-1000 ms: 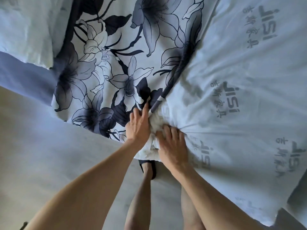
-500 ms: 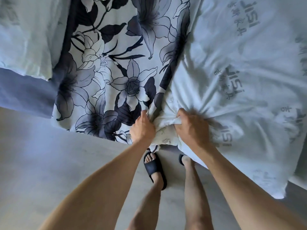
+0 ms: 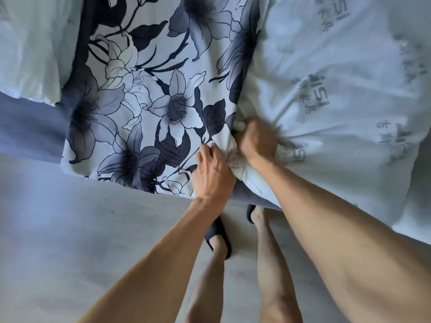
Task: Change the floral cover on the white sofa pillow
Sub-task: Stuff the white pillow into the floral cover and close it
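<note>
Here the left hand [image 3: 213, 170] grips the edge of the flat dark-flowered fabric cover [image 3: 149, 108] on the sofa, and the right hand [image 3: 256, 138] clutches the corner of the white printed pillow [image 3: 338, 89] beside it. If the bunched corner catches at the opening, the cover seam could probably tear.

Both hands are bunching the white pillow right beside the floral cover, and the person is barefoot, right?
Not barefoot. The head view shows dark slippers on the feet. The rest holds: left hand and right hand bunch the white pillow beside the floral cover.
</note>
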